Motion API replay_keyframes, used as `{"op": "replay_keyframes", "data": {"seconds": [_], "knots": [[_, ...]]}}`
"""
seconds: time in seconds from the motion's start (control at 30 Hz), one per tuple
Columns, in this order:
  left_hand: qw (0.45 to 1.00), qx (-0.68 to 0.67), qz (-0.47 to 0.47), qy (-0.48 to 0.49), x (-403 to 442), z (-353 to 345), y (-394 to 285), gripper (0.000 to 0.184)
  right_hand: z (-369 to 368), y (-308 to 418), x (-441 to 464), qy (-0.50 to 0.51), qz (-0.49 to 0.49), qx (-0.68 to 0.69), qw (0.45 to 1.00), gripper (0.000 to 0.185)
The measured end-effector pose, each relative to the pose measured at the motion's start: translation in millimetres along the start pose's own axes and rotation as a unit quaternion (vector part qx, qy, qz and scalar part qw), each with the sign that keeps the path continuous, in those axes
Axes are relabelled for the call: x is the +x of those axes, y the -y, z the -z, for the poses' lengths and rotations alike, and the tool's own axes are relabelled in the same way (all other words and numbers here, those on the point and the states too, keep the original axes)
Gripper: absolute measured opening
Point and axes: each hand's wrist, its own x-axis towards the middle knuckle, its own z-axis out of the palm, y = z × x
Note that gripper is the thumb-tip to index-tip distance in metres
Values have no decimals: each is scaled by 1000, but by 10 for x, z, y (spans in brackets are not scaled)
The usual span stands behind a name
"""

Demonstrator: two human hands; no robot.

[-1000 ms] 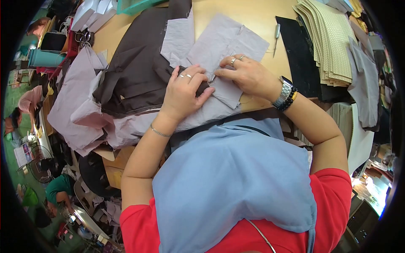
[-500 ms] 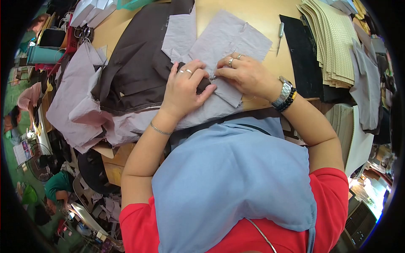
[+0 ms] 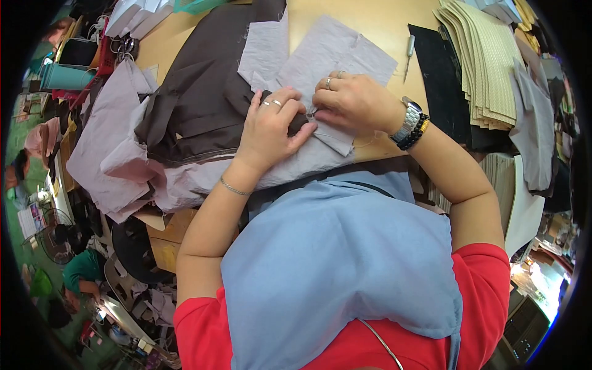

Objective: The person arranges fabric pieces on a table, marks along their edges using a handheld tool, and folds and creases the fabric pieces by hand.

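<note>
My left hand (image 3: 268, 129) is closed on a fold of the dark brown garment fabric (image 3: 200, 102), with the thumb stretched toward the seam. Just to its right, my right hand (image 3: 357, 102) has its fingers curled in above the same spot. Whatever it pinches, if anything, is too small to make out. A pale grey-lilac lining (image 3: 336, 52) with frayed edges spreads beneath both hands and past them. More of this lining hangs over the table's front edge at left. Beyond the right hand lies a thin pointed tool with a light handle (image 3: 411, 45).
A black cloth strip (image 3: 438, 86) and a stack of cream textured sheets (image 3: 484, 68) lie at right on the wooden table (image 3: 302, 15). Scissors (image 3: 127, 46) sit at the far left. Other people are at work on the left, one in a green top (image 3: 83, 269).
My right hand has turned over, its wrist rolling and knuckles rising, with the fingers curling in more. My left hand stays in place on the fabric.
</note>
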Motion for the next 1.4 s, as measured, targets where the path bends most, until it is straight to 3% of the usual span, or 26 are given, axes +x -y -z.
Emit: {"op": "replay_keyframes", "data": {"seconds": [0.43, 0.63, 0.73, 0.97, 1.17, 1.4], "knots": [[1000, 0, 7, 9, 6, 3, -13, 30, -88, -100, 38, 1, 14, -34, 999, 17], [1000, 6, 0, 9, 10, -2, -3, 27, 16, -190, 148, 108, -2, -39, 993, 19], [1000, -3, 3, 14, 10, 6, 8, 27, -24, -261, 108, 44, 30, -35, 998, 15], [999, -6, 21, 32, 37, 33, -9, 46, 84, 4, -160, -79, -70, 63, 992, 19], [993, 60, -3, 98, -19, 108, 79, 54, -92, 35, -383, -90, -78, 72, 990, 14], [992, 80, -19, 100, -53, 116, 119, 55, -59, 110, -305, -56, -131, 38, 989, 23]]}}
